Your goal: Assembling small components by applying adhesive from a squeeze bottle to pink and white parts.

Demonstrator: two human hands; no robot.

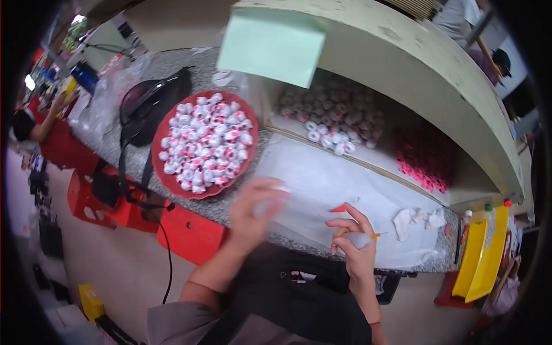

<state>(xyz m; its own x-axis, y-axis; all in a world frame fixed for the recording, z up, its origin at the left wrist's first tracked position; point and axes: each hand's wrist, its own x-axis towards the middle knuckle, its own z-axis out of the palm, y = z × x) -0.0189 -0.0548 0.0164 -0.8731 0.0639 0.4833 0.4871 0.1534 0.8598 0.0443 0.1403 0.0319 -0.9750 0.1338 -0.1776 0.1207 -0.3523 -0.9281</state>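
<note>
My left hand (253,215), blurred by motion, is raised over the white sheet near the red bowl; a small white and pink piece (282,191) shows as a smear at its closed fingertips. In my right hand (357,250) is a small translucent squeeze bottle (360,239) with an orange needle tip pointing right. The thumb and fingers wrap round it. A pointed pinkish-red piece (340,208) shows at the tip of the index finger. Left of both hands, the red scalloped bowl (253,158) is heaped with small white and pink pieces (207,141).
A shelf box (425,63) stands behind the sheet (322,178), holding white pieces (339,115) and pink pieces (425,158). White scraps (414,219) lie right, near yellow trays (480,253). A black bag (152,106) lies beyond the bowl. Red stools (192,233) stand below. Other people are farther off.
</note>
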